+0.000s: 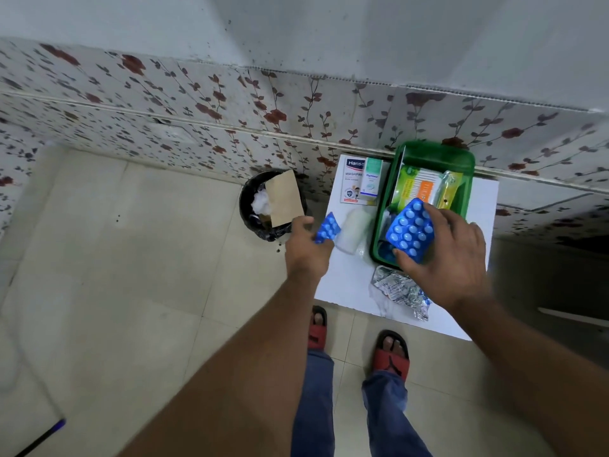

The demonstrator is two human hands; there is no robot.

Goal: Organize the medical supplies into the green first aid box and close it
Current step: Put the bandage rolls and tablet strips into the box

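The green first aid box (461,166) stands open on a small white table (346,278), with packets inside at its far end. My right hand (451,255) holds a large blue blister pack (410,229) over the box's near half. My left hand (306,245) grips a smaller blue blister strip (327,228) above the table's left edge. Next to that strip lies a white gauze roll (354,230). A Hansaplast box (352,181) and a small teal-and-white carton (372,179) stand left of the green box. Silver foil strips (398,288) lie in front of it.
A black bin (260,209) with a brown paper piece and white wadding stands on the floor left of the table. The flower-patterned tiled wall runs right behind the table. My feet in red sandals (390,352) are at the table's near edge.
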